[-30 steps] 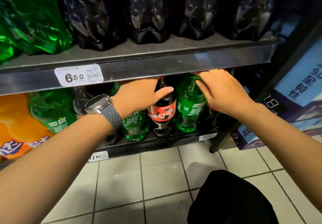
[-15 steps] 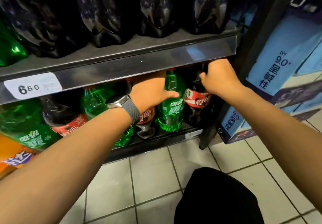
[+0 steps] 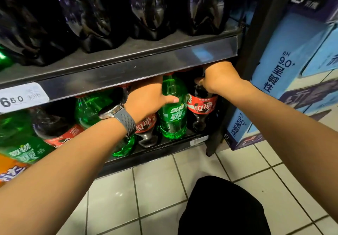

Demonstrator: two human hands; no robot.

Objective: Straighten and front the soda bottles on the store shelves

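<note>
**Setting.** Store aisle with a pale tiled floor (image 3: 155, 198) and dark metal shelving, two tiers in view.

**Upper shelf** (image 3: 128, 59). Holds a row of large dark bottles (image 3: 95, 15). A price tag (image 3: 22, 99) reading 6 50 sits on the front strip at left.

**Lower shelf** (image 3: 164, 153). An orange pack (image 3: 7, 169) is at far left, then mixed green and cola bottles, several of them leaning.

**Left grip** (image 3: 146, 99). Watch (image 3: 113, 110) on the wrist. It reaches in under the upper shelf and holds the green bottle (image 3: 172, 110), with the thumb laid across the bottle's shoulder and the fingers hidden behind.

**Green bottle.** Upright, second from the right end of the lower shelf, label facing out, just right of the palm.

**Red-label bottle** (image 3: 146, 127). Stands below the left wrist, partly covered.

**Right grip** (image 3: 219, 77). Fingers are curled tight round the neck of the cola bottle (image 3: 201, 106). The cap is hidden.

**Cola bottle.** Last in the row, upright, just beside the green bottle and directly below the grip. Its red label faces out.

**Blue cartons** (image 3: 285, 66). Stacked on the floor right of the shelving post.
</note>
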